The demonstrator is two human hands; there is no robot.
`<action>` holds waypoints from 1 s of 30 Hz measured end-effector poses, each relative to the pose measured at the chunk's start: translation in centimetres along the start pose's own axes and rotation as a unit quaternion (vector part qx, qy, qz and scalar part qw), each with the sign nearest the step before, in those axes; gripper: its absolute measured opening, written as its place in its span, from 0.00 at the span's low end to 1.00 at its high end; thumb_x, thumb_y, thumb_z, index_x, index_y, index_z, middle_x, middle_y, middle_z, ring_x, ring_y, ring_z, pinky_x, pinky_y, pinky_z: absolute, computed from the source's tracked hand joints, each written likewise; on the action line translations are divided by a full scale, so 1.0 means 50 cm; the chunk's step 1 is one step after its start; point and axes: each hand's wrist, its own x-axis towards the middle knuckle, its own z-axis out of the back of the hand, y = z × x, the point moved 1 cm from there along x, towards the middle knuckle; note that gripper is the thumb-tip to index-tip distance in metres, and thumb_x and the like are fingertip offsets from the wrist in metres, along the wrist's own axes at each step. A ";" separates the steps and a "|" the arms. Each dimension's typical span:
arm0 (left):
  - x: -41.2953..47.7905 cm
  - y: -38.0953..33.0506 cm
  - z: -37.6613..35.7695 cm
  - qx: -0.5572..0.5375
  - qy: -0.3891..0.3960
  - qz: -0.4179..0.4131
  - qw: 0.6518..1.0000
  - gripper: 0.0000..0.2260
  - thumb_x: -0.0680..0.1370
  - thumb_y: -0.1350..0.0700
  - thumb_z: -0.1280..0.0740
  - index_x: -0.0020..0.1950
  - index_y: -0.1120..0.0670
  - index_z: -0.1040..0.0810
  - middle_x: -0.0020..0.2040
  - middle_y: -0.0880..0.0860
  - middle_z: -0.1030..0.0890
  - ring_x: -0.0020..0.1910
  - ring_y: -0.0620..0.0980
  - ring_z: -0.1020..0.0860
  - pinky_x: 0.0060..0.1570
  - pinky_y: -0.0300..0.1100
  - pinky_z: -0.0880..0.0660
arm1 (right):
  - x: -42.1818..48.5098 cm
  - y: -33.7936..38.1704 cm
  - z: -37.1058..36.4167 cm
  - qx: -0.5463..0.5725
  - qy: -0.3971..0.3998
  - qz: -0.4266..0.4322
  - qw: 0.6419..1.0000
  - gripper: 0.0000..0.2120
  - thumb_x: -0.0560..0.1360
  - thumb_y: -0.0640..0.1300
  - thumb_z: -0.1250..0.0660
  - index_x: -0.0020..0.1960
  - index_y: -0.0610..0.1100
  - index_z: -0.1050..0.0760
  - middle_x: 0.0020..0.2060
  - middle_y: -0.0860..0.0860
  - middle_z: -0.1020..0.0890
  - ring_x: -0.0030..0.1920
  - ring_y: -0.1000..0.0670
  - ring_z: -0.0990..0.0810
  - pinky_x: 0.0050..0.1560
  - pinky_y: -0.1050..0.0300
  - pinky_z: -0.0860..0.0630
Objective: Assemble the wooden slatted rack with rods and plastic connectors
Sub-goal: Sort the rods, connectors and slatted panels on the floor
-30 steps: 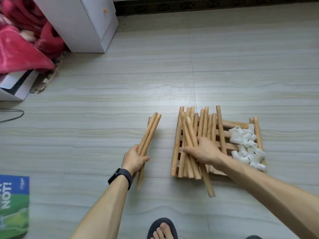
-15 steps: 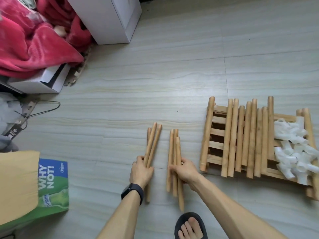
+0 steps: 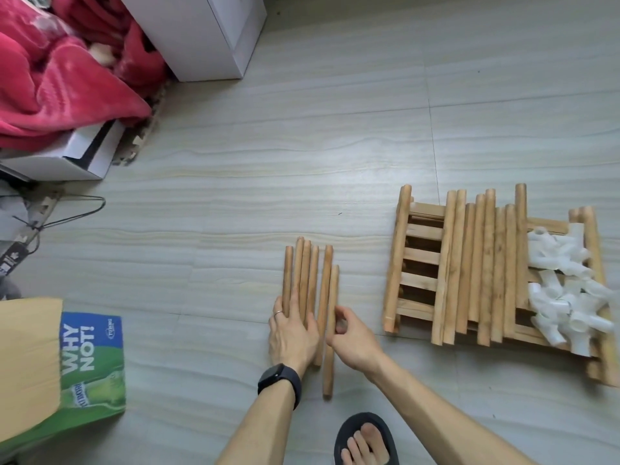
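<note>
Several short wooden rods (image 3: 307, 273) lie side by side on the floor in front of me. My left hand (image 3: 291, 333) rests flat on their near ends, fingers straight. My right hand (image 3: 353, 340) is curled beside them and pinches the rightmost rod (image 3: 332, 297), which sits lower than the others. To the right lie stacked wooden slatted panels (image 3: 421, 256) with several longer rods (image 3: 483, 263) across them. A heap of white plastic connectors (image 3: 567, 290) sits on the panels' right part.
A white cabinet (image 3: 208, 35) and a red blanket (image 3: 67, 78) over a white box (image 3: 77, 156) fill the far left. A green and blue carton (image 3: 92, 364) lies at near left. My foot in a black sandal (image 3: 365, 437) is just below the hands.
My right hand took rods off the panel stack and set them down beside the left hand's rods. The two groups now lie together, and my left hand lies flat on them.
</note>
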 end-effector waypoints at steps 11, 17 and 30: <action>0.011 0.069 0.034 0.044 0.049 -0.046 0.997 0.34 0.80 0.40 0.37 0.82 0.37 0.51 0.82 0.49 0.44 0.78 0.52 0.40 0.73 0.51 0.34 | 0.001 -0.012 -0.010 0.027 0.048 0.002 0.998 0.38 0.73 0.26 0.37 0.79 0.47 0.39 0.76 0.49 0.31 0.77 0.51 0.35 0.69 0.63 0.35; 0.016 0.060 0.036 0.064 0.046 -0.030 0.996 0.33 0.81 0.42 0.38 0.82 0.42 0.50 0.80 0.52 0.41 0.76 0.54 0.40 0.70 0.52 0.32 | 0.000 -0.013 -0.027 -0.042 0.113 -0.001 0.993 0.41 0.72 0.30 0.37 0.82 0.49 0.44 0.77 0.50 0.33 0.75 0.50 0.33 0.65 0.67 0.33; 0.059 -0.126 0.103 0.129 0.045 -0.119 0.984 0.33 0.81 0.41 0.42 0.83 0.48 0.48 0.83 0.54 0.50 0.81 0.56 0.49 0.78 0.54 0.45 | -0.088 0.151 0.218 -0.304 0.068 0.088 0.946 0.27 0.79 0.43 0.37 0.78 0.46 0.37 0.73 0.49 0.27 0.68 0.48 0.25 0.67 0.57 0.29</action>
